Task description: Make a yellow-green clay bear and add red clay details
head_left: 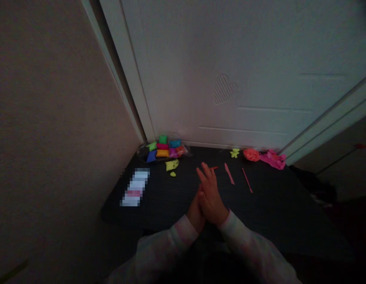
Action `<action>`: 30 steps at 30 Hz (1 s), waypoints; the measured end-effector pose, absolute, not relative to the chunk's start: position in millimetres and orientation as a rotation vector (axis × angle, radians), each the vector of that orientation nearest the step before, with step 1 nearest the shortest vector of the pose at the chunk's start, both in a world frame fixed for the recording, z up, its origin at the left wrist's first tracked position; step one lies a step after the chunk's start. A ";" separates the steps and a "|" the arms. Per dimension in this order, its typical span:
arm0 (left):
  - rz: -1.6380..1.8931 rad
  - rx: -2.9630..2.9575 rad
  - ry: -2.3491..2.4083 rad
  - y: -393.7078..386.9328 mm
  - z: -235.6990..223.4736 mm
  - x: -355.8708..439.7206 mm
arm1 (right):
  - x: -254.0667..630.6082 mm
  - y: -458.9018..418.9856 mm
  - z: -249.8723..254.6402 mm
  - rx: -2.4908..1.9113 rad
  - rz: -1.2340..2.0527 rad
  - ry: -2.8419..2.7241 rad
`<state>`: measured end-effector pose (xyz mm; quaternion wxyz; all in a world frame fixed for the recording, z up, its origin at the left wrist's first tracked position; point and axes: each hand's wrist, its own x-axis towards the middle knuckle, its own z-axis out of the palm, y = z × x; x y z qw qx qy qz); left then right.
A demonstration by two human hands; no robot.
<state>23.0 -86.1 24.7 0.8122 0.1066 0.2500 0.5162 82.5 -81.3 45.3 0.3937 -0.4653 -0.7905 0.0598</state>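
Over the front of the dark table, my right hand (211, 199) lies palm-in against my left hand (195, 211), its fingers stretched out and slightly apart. The right hand covers most of the left, whose fingers are largely hidden. Whether anything lies between the palms does not show. Just beyond the fingertips is a small red-orange piece (214, 168), partly covered. To the right lie a pink plastic clay knife (229, 173) and a thin pink stick tool (247, 180). A torn yellow packet (171, 165) and a small yellow lump (173, 174) are to the left.
Several coloured clay packets (162, 153) sit in clear plastic at the back left. A yellow bear-shaped figure (234, 153), a coral-coloured lump (251, 154) and a bright pink piece (274, 159) line the back right. A blurred-out pale strip (135, 187) lies left. A white panel (183, 79) rises behind the table (274, 213).
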 end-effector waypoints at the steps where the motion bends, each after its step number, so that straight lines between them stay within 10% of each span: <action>1: 1.102 0.218 0.499 -85.1 28.7 22.6 | 85.7 -79.0 41.3 -1.209 0.137 -2.014; 30: 1.035 0.270 0.622 -14.5 11.8 -13.6 | 144.8 -2.5 -16.9 -1.571 0.116 -1.829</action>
